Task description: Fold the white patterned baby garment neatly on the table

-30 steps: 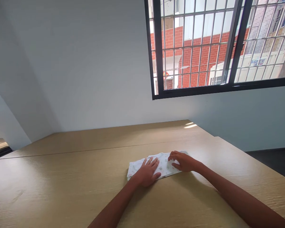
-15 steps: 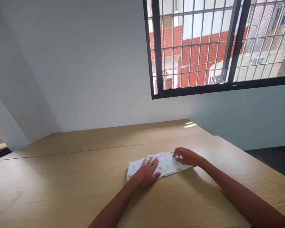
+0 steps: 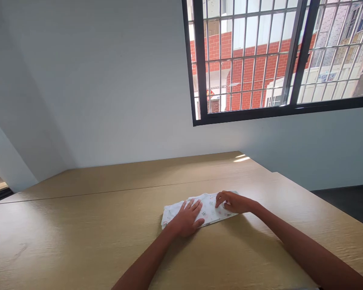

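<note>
Folded cloth lies on table, below window.

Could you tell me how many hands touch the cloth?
2: left hand flat on the left part of the white printed folded cloth, right hand on its right end.

White cloth with small floral print, light wood-grain table, black window frame, red brick wall
</note>
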Motion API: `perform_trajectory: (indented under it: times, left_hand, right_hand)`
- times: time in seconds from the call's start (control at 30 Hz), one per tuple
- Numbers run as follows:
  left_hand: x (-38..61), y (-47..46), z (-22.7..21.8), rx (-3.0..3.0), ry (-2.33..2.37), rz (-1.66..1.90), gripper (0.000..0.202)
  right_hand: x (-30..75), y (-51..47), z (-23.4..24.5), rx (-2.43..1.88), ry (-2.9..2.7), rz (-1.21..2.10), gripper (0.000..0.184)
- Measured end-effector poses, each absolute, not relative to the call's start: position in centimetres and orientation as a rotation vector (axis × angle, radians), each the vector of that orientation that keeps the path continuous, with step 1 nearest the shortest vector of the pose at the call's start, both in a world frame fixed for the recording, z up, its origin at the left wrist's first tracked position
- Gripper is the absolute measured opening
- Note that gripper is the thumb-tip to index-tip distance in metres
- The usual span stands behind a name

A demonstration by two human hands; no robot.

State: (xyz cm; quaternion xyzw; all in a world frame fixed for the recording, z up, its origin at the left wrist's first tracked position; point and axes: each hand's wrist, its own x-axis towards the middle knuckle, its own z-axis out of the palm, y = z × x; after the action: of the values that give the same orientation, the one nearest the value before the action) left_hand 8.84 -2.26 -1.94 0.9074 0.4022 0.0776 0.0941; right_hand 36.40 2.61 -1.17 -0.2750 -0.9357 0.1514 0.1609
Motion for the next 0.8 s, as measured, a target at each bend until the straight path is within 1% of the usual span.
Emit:
perform_trajectory:
  times: [0.23, 0.43, 0.57, 0.7, 0.8]
  left_hand:
    - [8.8, -2.2, -2.1, 2.698, 1.19, 0.242, 0.05]
    - [8.8, -2.2, -2.2, 2.699, 1.184, 0.26, 0.05]
    - [8.7, -2.2, -2.3, 2.694, 1.175, 0.273, 0.051]
    - [8.7, -2.3, -2.3, 2.681, 1.173, 0.273, 0.054]
    - [8.7, -2.4, -2.0, 2.67, 1.181, 0.248, 0.049]
  right_hand:
    - [38.1, 4.0, -1.3, -1.056, -2.637, 0.306, 0.008]
    - [35.6, 1.6, -0.9, -0.968, -2.711, 0.277, 0.003]
    - [34.3, 0.5, -0.8, -0.898, -2.781, 0.336, 0.007]
    - [35.2, 1.4, -0.7, -0.994, -2.781, 0.373, 0.007]
    - [36.7, 2.6, -0.7, -1.144, -2.745, 0.38, 0.016]
